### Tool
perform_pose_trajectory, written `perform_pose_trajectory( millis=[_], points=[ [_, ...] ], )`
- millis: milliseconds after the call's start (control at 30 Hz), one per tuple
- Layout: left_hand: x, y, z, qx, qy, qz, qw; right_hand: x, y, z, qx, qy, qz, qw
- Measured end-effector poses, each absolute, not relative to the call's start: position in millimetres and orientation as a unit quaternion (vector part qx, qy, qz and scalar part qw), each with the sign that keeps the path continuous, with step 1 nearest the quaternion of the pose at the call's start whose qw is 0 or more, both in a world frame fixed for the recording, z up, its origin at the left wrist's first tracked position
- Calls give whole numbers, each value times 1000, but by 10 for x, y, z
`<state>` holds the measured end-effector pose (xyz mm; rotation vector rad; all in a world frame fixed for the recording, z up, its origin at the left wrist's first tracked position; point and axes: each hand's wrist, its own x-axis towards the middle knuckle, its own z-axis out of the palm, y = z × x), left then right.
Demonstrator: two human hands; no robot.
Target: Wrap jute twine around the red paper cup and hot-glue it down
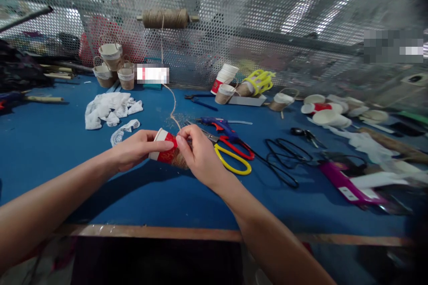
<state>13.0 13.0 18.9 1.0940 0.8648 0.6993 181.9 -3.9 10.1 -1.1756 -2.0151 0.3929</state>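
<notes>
A red and white paper cup (pixel 163 155) lies tilted on its side above the blue table, its rim toward the left. Brown twine (pixel 180 160) is wrapped round its lower part. My left hand (pixel 140 148) is closed round the rim end, thumb along the red side. At the other end, my right hand (pixel 202 153) pinches the twine strand (pixel 173 104) against the cup. That strand runs up to a twine spool (pixel 165 18) on a rod at the mesh. Scissors (pixel 233 167) with red and yellow handles lie beside my right hand.
A blue glue gun (pixel 220 125) and pliers (pixel 202 101) lie behind the scissors. White lace (pixel 109 109) is heaped at left. Twine-wrapped cups (pixel 110 55) stand at the back left, stacked paper cups (pixel 224 78) at the back. A black cable (pixel 284 156) and purple item (pixel 349 185) lie right.
</notes>
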Motion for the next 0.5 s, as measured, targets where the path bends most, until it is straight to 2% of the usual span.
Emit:
perform_pose_trajectory(
  millis=[133,500],
  points=[
    [205,135,230,453,409,308,730,1822,-20,82,-453,-800,145,367],
    [301,109,116,484,424,358,677,1853,-6,91,-470,-787,157,368]
  ],
)
